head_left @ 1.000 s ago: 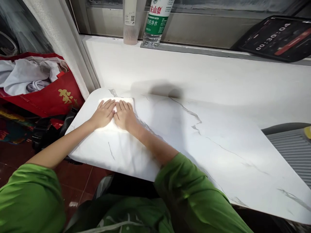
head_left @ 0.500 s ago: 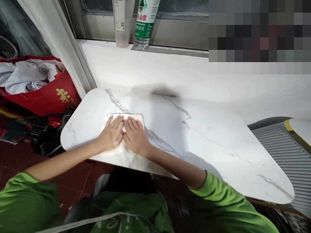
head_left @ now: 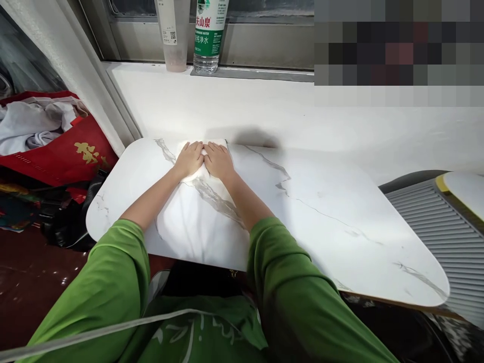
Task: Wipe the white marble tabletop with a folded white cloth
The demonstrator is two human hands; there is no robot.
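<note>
A white cloth lies flat on the white marble-patterned table, close to its far edge by the wall. My left hand presses down on the cloth's left part, fingers stretched forward. Beside it, my right hand lies flat on the right part, fingers also extended. The two hands meet at the thumbs and forefingers. Much of the cloth is hidden beneath them.
On the window sill stand a clear plastic cup and a water bottle. A red bag stuffed with fabric sits left of the table. A grey ribbed surface adjoins the right end. A pale cord crosses my lap.
Both hands have slid the cloth away from me, from the table's near part to its far edge. My arms are now stretched further forward. The view has shifted slightly.
</note>
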